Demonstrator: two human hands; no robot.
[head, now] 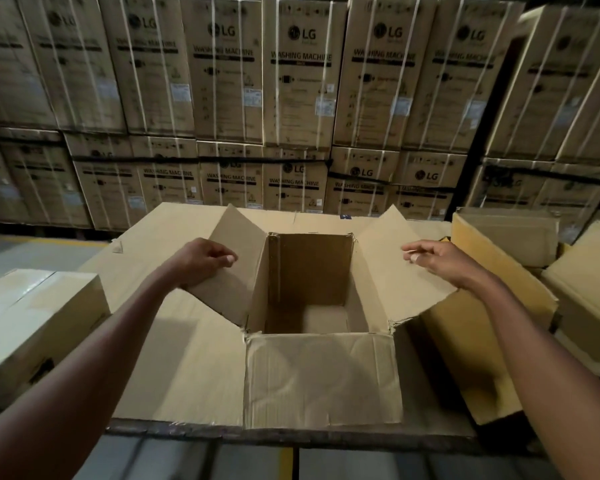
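behind, stacked tan cardboard washing-machine cartons (297, 81); gripping raised side flaps (238, 271) of an open brown cardboard box (309, 271) with left hand (201, 263) and right hand (440, 261).

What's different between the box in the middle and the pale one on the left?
The middle box stands open with its flaps spread; the left box is closed. The left hand and right hand each grip a side flap of the middle box; nothing touches the left box. The middle box looks browner and creased, the left box paler and smoother. Both are cardboard.
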